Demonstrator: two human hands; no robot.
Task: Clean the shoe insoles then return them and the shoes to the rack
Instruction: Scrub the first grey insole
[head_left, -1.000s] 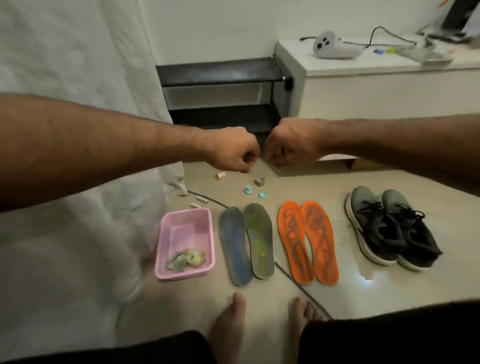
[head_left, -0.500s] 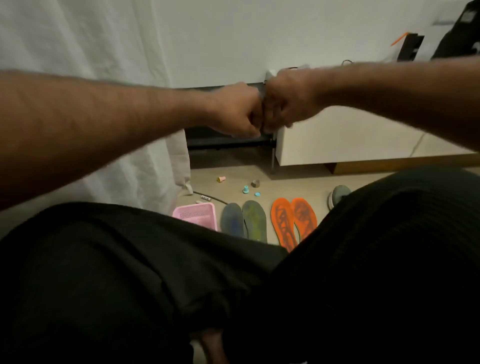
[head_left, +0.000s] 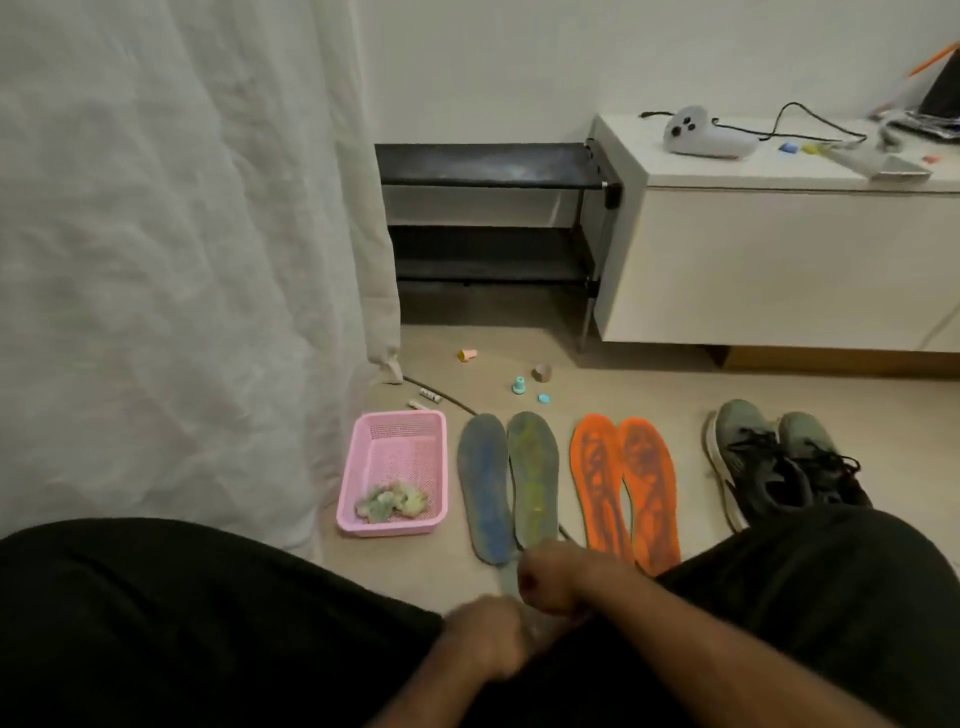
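Two blue-green insoles (head_left: 509, 483) lie side by side on the floor, and two orange insoles (head_left: 623, 488) lie to their right. A pair of grey-black shoes (head_left: 779, 462) stands further right. The black shoe rack (head_left: 488, 218) stands against the far wall with bare shelves. Low in the frame, between my knees, my left hand (head_left: 483, 644) and my right hand (head_left: 556, 577) are both curled into fists, blurred, just near the heel ends of the blue-green insoles. Neither hand visibly holds anything.
A pink basket (head_left: 392, 467) with a crumpled cloth sits left of the insoles. Small caps and bits (head_left: 519, 384) lie scattered on the floor before the rack. A white cabinet (head_left: 779, 260) stands right of the rack, a white curtain (head_left: 182, 260) hangs at the left.
Both fists have dropped from chest height, where they touched knuckle to knuckle, down to between my knees. The camera view has tilted back down onto the floor.
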